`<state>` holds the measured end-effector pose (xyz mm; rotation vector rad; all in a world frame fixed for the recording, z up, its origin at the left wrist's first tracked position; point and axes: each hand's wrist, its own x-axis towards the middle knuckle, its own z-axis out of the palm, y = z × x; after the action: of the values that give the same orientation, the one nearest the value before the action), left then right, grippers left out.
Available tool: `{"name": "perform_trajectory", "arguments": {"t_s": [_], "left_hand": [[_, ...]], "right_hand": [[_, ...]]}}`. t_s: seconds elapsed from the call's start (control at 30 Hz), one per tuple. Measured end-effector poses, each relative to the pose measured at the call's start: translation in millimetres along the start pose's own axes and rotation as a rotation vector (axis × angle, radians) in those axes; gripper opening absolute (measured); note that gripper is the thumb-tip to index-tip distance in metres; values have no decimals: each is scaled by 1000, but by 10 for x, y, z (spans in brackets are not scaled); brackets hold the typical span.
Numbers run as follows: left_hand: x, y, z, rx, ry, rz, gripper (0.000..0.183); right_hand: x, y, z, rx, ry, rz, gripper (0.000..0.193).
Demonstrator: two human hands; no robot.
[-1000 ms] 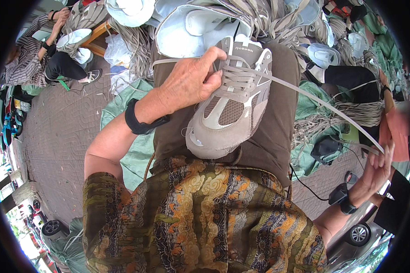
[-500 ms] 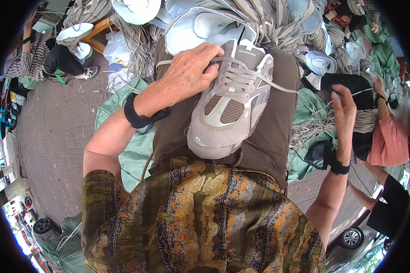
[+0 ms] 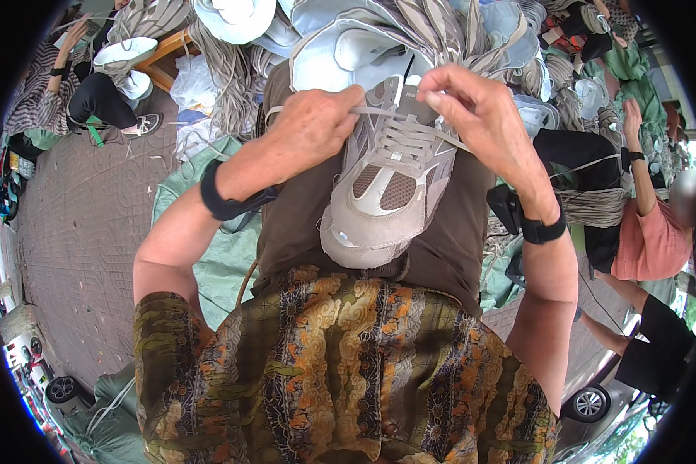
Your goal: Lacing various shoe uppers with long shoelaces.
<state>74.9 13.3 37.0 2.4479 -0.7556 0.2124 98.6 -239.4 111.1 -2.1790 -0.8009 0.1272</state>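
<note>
A grey and beige sneaker upper (image 3: 379, 220) without a visible sole lies across my lap, toe toward me. Its flat grey shoelace (image 3: 404, 149) crosses the front in several rows. My left hand (image 3: 313, 122) is closed beside the upper's left side, pinching a length of lace near the top eyelets. Over the right side of the opening, my right hand (image 3: 487, 120) has thumb and forefinger curled close together at the tongue (image 3: 414, 107). Whatever sits between those fingertips is too small to make out. A lace strand runs below the right fingers.
White shoe uppers (image 3: 348, 54) and bundles of grey laces (image 3: 228, 85) are heaped beyond my knees. Green sacking (image 3: 216, 255) lies to the left. A person in a pink top (image 3: 653, 240) sits at right, another in stripes (image 3: 42, 104) at far left.
My right hand has come in from the far right to the top of the upper. My left hand has shifted slightly down and left, drawing the lace off the tongue area.
</note>
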Motion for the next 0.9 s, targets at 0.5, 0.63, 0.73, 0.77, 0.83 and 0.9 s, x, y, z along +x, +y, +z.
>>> {"name": "perform_trajectory", "arguments": {"t_s": [0.5,0.63,0.73,0.77,0.83,0.9], "left_hand": [[-354,157,-2035,-298,118,-130,15],[-301,385,-2215,-554,240,-50,22],[-97,343,-2020,-1194,112,382,24],[12,273,-1920,-1457,21,580,23],[201,106,-1735,-1957,-191,989,22],[225,-61,-1612,-2023,-309,1119,21]], "right_hand": [[846,-942,369,408,-327,-348,35],[876,-1484,137,625,-462,-234,35],[736,-1640,-75,494,-403,-195,26],[666,-1638,-134,469,-389,-194,25],[440,-1509,-290,524,-242,-178,23],[233,-1316,-472,424,-146,-145,23]]}}
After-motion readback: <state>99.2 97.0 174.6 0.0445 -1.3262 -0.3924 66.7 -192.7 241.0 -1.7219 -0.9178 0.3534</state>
